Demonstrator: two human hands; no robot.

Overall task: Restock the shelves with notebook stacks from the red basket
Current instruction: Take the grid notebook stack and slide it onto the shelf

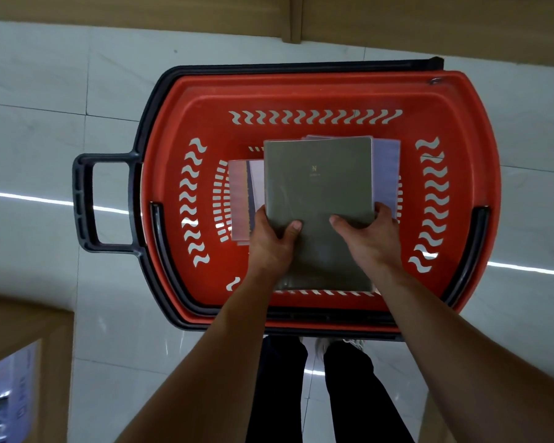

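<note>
A red basket (205, 100) with black handles stands on the floor right below me. Inside it lies a stack of notebooks topped by a grey-green notebook (319, 180). My left hand (271, 241) grips the stack's near left side, thumb on the cover. My right hand (367, 238) grips the near right side the same way. Under the grey-green cover, lilac notebooks (386, 174) stick out to the right, and pink and lilac ones (240, 199) lie at the left on the basket bottom.
A wooden shelf unit (288, 20) runs along the far side of the tiled floor. At the lower left a wooden shelf (55, 362) holds pale printed items. My legs and shoes show below the basket.
</note>
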